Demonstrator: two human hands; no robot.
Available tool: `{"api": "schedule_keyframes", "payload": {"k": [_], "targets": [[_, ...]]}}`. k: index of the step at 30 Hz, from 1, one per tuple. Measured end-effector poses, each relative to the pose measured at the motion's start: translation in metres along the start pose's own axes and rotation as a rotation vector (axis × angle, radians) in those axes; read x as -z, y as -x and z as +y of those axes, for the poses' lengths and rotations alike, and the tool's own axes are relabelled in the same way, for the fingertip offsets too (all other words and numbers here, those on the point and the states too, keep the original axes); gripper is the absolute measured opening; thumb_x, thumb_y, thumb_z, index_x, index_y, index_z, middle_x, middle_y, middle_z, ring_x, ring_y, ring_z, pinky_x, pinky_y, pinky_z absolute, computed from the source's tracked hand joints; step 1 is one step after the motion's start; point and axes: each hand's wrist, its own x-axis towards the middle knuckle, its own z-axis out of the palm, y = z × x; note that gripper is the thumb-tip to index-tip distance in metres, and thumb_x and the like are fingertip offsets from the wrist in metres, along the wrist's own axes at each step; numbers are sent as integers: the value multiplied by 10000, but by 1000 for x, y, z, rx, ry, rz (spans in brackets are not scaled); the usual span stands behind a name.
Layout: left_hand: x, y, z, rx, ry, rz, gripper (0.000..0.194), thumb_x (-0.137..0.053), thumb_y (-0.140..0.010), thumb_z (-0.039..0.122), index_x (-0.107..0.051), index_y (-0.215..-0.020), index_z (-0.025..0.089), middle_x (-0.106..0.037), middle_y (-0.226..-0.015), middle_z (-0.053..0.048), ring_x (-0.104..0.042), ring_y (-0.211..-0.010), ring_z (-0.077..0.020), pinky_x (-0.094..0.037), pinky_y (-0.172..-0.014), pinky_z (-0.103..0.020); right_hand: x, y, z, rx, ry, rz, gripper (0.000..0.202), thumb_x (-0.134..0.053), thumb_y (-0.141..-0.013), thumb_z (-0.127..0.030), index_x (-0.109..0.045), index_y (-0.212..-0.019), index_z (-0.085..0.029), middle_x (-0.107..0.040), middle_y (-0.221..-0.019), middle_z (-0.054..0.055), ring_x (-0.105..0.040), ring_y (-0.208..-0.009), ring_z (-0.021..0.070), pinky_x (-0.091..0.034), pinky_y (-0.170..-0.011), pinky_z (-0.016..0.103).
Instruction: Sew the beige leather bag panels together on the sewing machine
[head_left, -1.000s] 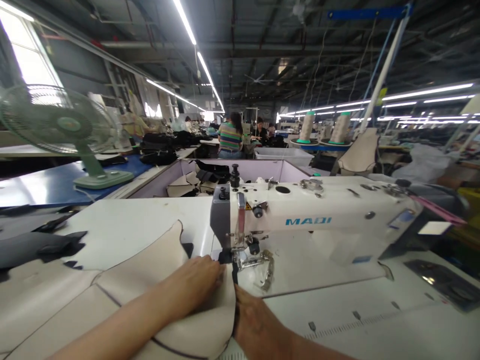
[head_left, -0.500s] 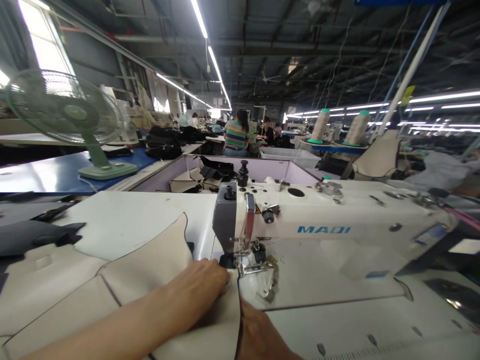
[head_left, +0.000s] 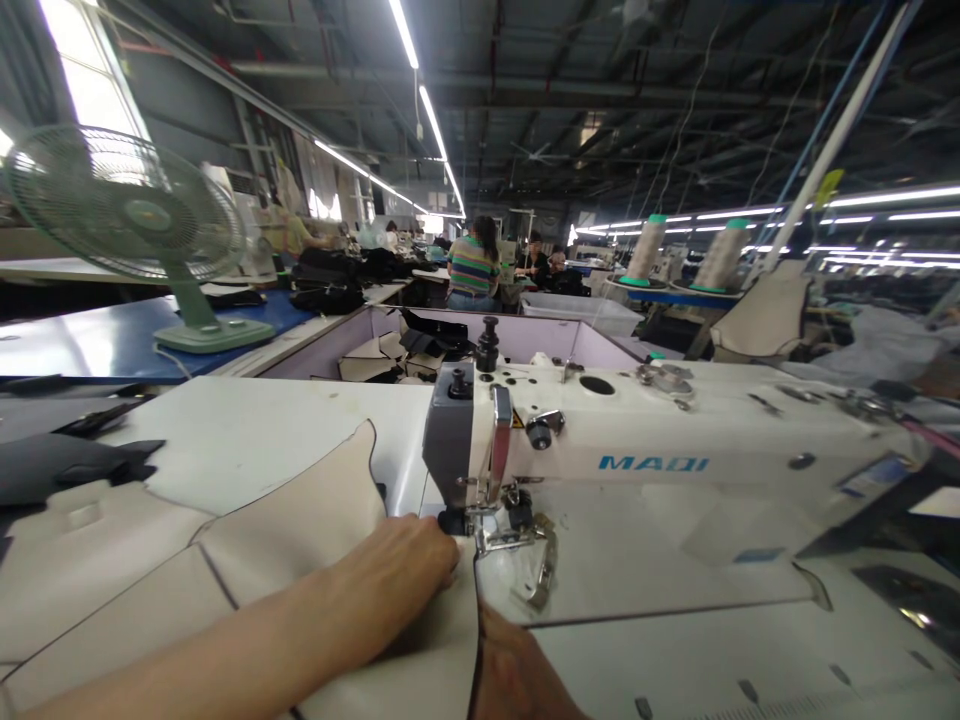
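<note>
A beige leather-like panel [head_left: 300,545] with dark edges and seams spreads over the left of the sewing table, its right end at the needle area of a white sewing machine [head_left: 645,425]. My left hand [head_left: 409,565] lies across the panel with fingers curled closed on it, close beside the presser foot [head_left: 480,530]. The fingertips are partly hidden. Lower down, my right hand [head_left: 514,665] reaches under the panel's right edge; the panel covers its fingers, so their grip is hidden.
A green desk fan [head_left: 199,325] stands on a blue table at left. Dark pieces [head_left: 67,465] lie near the left edge. Behind the machine, a lilac-walled bin [head_left: 322,345] holds cut pieces. Thread cones [head_left: 645,250] stand at right. Several people [head_left: 472,265] are farther back.
The camera view has shifted slightly. Both hands and the panel stay almost in the same place by the presser foot.
</note>
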Motion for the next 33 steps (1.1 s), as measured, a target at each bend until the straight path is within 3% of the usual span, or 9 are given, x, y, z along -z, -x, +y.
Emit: {"api": "schedule_keyframes", "payload": {"k": [8,13,18,26,33], "targets": [[14,-4,0,-63,39,17,202,-510,-830,91,-648,-719,189,-631,-617,-39,-615,-541,-193,-406,-484,-267,-12,-4,5,1,78,54,405,-421,-755,-57,-610,-1107,-122,-628,-1170,135,-543,-1171,199,-429,-1016,304],[14,-5,-2,-79,41,45,258,-470,-879,122,-633,-686,176,-613,-583,-39,-622,-529,-179,-367,-456,-258,-22,-8,12,-87,133,105,395,-416,-766,-31,-627,-1069,-173,-651,-1108,101,-562,-1131,185,-434,-1010,302],[17,-6,-1,-43,38,1,218,-498,-853,120,-661,-719,175,-631,-582,-49,-643,-536,-206,-339,-426,-260,-10,-7,8,-73,78,8,385,-382,-809,-32,-631,-1071,-165,-646,-1105,96,-576,-1105,178,-468,-966,280],[32,-3,3,-38,79,-44,132,-576,-851,156,-673,-767,183,-674,-675,-36,-667,-618,-209,-458,-526,-259,-21,-1,14,-95,233,65,375,-342,-894,-79,-613,-1136,-173,-639,-1087,104,-588,-1045,211,-469,-973,340],[28,-4,1,-22,93,-57,139,-570,-857,184,-694,-801,210,-698,-721,-53,-684,-681,-239,-497,-595,-292,-27,4,24,-62,239,81,349,-352,-886,-79,-620,-1082,-185,-642,-1044,93,-575,-1073,204,-458,-988,311]]}}
